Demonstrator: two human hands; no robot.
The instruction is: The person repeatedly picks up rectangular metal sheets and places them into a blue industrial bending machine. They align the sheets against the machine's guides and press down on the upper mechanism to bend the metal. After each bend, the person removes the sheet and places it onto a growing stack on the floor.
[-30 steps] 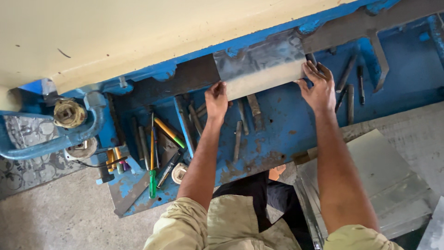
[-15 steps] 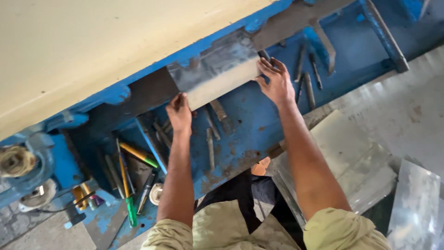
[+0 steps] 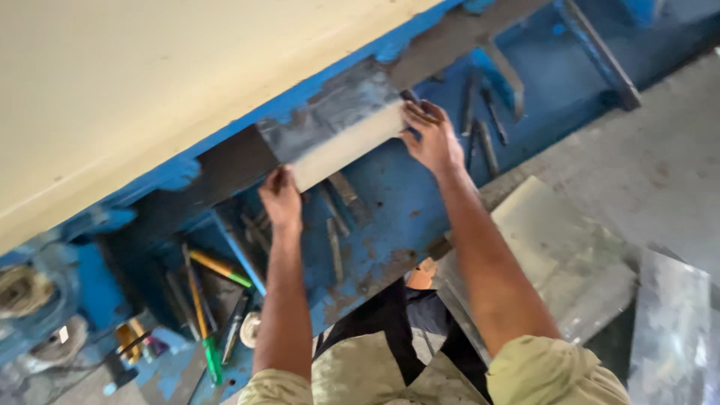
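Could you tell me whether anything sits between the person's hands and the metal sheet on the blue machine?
Nothing visible does: the left hand and right hand each touch an end of the metal sheet directly.

Two bare arms come up from the six o'clock edge, each ending in a hand with nothing worn on it: the left hand (image 3: 280, 199) toward ten o'clock of the body, the right hand (image 3: 429, 136) toward one o'clock. Short sleeves of pale khaki cloth, creased and slightly mottled, cover both shoulders. The same khaki cloth covers the chest between them. Below it shows dark clothing, black or navy. No rings, watch or gloves can be seen
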